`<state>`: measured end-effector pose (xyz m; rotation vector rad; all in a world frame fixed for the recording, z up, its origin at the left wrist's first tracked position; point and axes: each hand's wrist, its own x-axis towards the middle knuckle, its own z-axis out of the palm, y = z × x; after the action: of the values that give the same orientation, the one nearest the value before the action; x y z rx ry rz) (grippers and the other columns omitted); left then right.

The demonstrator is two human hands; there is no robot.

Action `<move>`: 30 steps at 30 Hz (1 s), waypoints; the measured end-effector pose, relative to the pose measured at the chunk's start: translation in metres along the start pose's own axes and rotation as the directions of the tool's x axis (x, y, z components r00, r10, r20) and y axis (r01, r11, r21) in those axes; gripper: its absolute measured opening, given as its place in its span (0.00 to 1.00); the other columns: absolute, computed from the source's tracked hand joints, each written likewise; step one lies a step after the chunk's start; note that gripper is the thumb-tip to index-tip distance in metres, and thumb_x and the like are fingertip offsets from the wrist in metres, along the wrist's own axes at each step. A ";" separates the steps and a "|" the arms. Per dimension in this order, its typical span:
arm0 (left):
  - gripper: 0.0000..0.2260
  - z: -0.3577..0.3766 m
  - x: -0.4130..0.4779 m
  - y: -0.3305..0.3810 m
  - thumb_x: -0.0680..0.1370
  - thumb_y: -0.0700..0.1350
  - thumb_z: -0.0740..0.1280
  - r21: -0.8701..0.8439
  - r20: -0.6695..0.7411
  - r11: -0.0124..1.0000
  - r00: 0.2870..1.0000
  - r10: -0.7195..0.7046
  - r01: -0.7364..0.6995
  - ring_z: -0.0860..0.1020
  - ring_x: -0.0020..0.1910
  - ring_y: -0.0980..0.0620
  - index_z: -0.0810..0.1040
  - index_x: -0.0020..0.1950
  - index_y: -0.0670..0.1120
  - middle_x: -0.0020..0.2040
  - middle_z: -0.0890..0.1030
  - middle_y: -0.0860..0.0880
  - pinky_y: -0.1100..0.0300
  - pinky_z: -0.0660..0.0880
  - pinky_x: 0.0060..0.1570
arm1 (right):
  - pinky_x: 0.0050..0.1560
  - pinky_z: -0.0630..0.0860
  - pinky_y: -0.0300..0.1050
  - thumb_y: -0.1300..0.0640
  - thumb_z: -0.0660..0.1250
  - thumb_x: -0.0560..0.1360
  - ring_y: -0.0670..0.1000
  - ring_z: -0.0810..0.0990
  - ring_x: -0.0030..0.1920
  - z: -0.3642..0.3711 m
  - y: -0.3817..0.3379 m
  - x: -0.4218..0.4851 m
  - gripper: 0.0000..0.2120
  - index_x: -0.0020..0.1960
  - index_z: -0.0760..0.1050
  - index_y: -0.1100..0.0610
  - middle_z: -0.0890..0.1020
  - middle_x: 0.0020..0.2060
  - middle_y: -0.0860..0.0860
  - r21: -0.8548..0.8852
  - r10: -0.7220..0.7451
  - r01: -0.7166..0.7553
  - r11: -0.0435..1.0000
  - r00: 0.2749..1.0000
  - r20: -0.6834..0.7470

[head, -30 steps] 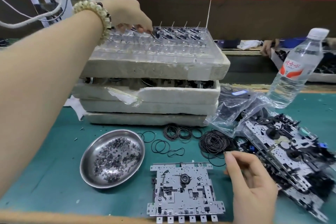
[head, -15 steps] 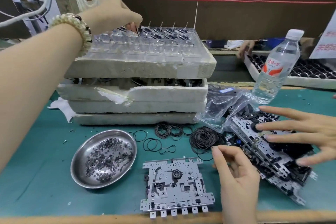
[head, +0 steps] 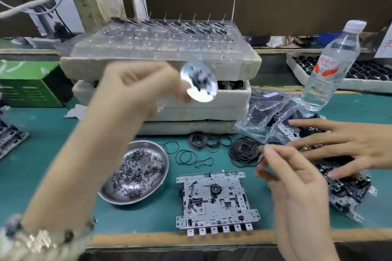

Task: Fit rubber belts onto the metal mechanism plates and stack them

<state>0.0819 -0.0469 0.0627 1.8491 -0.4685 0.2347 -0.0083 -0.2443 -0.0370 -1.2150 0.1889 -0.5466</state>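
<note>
While the left hand, blurred, pinches a round metal disc by its rim in front of the foam trays, the right hand has thumb and forefinger closed on what looks like one thin rubber belt at the edge of the belt pile. The mechanism plate lies flat just below, near the front edge of the bench. Another person's hand rests spread on the stack of plates to the right. The belts are probably light, limp and stretchy, best hooked with the fingertips. The plate looks stiff, with sharp tabs, so its side edges seem the safest hold. Red Chinese characters on the water bottle are too soft to read.
</note>
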 end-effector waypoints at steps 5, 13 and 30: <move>0.07 0.030 -0.052 -0.006 0.68 0.44 0.71 -0.259 0.075 0.964 0.996 -0.046 0.063 0.73 0.26 0.64 0.81 0.32 0.43 0.28 0.78 0.56 0.78 0.67 0.32 | 0.37 0.76 0.37 0.53 0.74 0.64 0.46 0.76 0.34 0.015 -0.043 0.002 0.03 0.36 0.83 0.52 0.79 0.33 0.48 0.209 0.014 -0.053 0.977 0.982 0.186; 0.09 0.040 -0.059 -0.020 0.66 0.53 0.69 -0.321 0.152 0.942 0.987 -0.054 0.101 0.71 0.29 0.62 0.82 0.32 0.50 0.35 0.81 0.52 0.76 0.66 0.32 | 0.37 0.71 0.35 0.55 0.77 0.64 0.43 0.73 0.33 0.034 -0.053 -0.003 0.04 0.36 0.84 0.54 0.79 0.30 0.47 0.025 -0.072 0.067 0.997 0.960 0.271; 0.09 0.042 -0.067 -0.044 0.69 0.49 0.70 -0.251 0.262 0.968 0.962 0.078 -0.010 0.73 0.38 0.39 0.80 0.34 0.44 0.39 0.78 0.50 0.51 0.69 0.38 | 0.29 0.69 0.34 0.54 0.71 0.74 0.49 0.72 0.34 0.012 -0.035 0.032 0.07 0.40 0.82 0.56 0.77 0.35 0.51 -0.321 0.326 -0.187 0.929 0.825 0.462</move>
<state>0.0379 -0.0614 -0.0152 1.6314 -0.6975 -0.0484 0.0140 -0.2584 0.0048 -1.5238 -0.0297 0.0577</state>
